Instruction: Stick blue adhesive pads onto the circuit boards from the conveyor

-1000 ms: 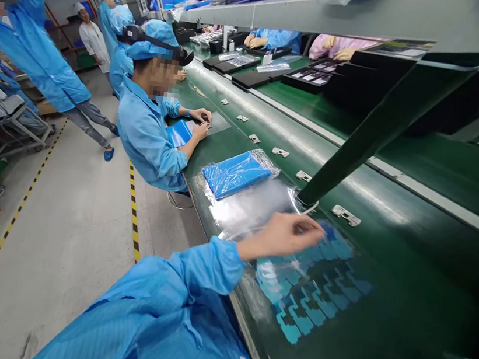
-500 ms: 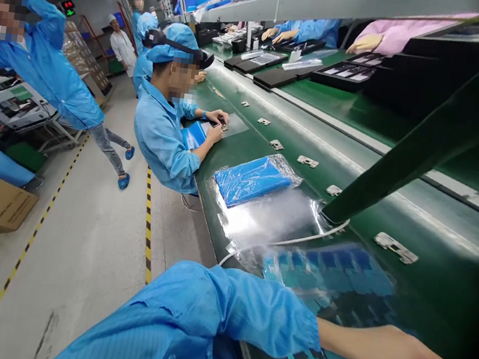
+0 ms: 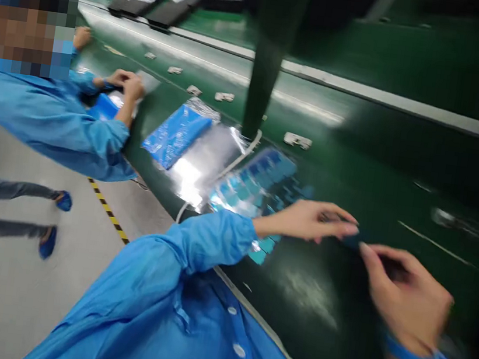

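Observation:
My left hand [image 3: 311,221] reaches right over the green belt [image 3: 398,183], its fingertips pinching a small dark piece [image 3: 353,240]. My right hand [image 3: 405,290] meets it from the right, with fingers curled on the same piece; motion blur hides its shape. Just left of my left wrist lies a clear sheet of blue stickers [image 3: 261,179].
A stack of clear bags [image 3: 204,160] and a blue bag pack [image 3: 172,132] lie beyond the sheet. A green post [image 3: 269,48] with a white cable [image 3: 233,161] stands behind. Small metal parts [image 3: 297,140] ride the belt. A co-worker's hands [image 3: 124,82] work at left.
My left hand came back from the far right reach toward the middle with a dark piece. My right hand came into view and joined it. The view swung right and down.

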{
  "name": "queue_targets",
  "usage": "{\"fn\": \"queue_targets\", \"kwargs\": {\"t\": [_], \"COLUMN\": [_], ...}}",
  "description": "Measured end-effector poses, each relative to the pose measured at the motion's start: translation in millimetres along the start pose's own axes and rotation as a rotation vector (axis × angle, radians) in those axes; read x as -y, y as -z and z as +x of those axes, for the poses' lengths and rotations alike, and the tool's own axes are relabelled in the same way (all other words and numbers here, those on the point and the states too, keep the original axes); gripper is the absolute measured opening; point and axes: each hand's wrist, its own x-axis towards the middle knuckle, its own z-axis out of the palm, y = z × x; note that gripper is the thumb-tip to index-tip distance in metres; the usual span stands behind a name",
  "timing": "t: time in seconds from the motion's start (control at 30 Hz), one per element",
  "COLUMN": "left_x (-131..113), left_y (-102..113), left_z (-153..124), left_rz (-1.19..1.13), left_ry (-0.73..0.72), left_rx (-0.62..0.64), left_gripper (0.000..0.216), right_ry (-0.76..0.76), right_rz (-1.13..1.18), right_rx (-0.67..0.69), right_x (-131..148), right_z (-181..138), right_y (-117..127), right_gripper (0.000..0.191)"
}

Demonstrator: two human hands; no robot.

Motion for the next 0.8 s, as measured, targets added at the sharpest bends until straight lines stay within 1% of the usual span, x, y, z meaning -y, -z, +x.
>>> {"fn": "queue_targets", "kwargs": {"t": [0.03, 0.07, 0.1, 0.17, 0.23, 0.3, 0.37, 0.43, 0.57, 0.73, 0.8], "left_x": [6.9, 11.7, 14.5, 16.1, 14.7, 13.0, 12.3, 12.5, 12.8, 9.7, 8.4], "left_y": [-1.8, -2.1, -1.4, 0.7, 1.1, -1.2, -5.2, -9.4, -14.7, -16.7, -17.2], "left_z": [3.5, 6.9, 10.0, 14.0, 13.5, 9.1, 3.5, -0.8, -3.3, -4.0, -4.5], "left_rz": [-0.101, -0.209, -0.261, -0.326, -0.363, -0.371, -0.345, -0.315, -0.298, -0.286, -0.27], "left_ry": [0.036, 0.09, 0.107, 0.106, 0.068, 0.029, 0.012, 0.035, 0.086, 0.079, 0.086], "left_rx": [-0.037, -0.041, -0.047, -0.054, -0.035, 0.025, 0.078, 0.092, 0.087, 0.087, 0.085], "left_gripper": [0.044, 0.04, 0.042, 0.045, 0.045, 0.045, 0.05, 0.052, 0.057, 0.034, 0.031], "right_ry": [0.023, 0.006, -0.014, -0.028, -0.018, 0.002, 0.011, 0.008, -0.014, 0.0, 0.007], "right_rz": [0.075, 0.173, 0.265, 0.304, 0.363, 0.434, 0.472, 0.479, 0.479, 0.446, 0.441], "right_rx": [-0.028, -0.048, -0.048, -0.033, 0.012, 0.051, 0.066, 0.091, 0.213, 0.248, 0.252], "right_x": [-8.6, -15.6, -21.1, -27.8, -29.3, -27.1, -23.3, -19.7, -17.9, -24.6, -26.4], "right_z": [-2.3, -2.7, -1.6, 1.7, 2.9, 1.3, -1.3, -3.2, -4.0, -5.0, -5.8], "right_y": [3.7, 5.0, 4.8, 3.3, 3.6, 5.9, 8.6, 9.4, 4.6, -1.5, -2.1], "right_gripper": [0.045, 0.045, 0.046, 0.049, 0.047, 0.042, 0.041, 0.046, 0.053, 0.058, 0.06]}}
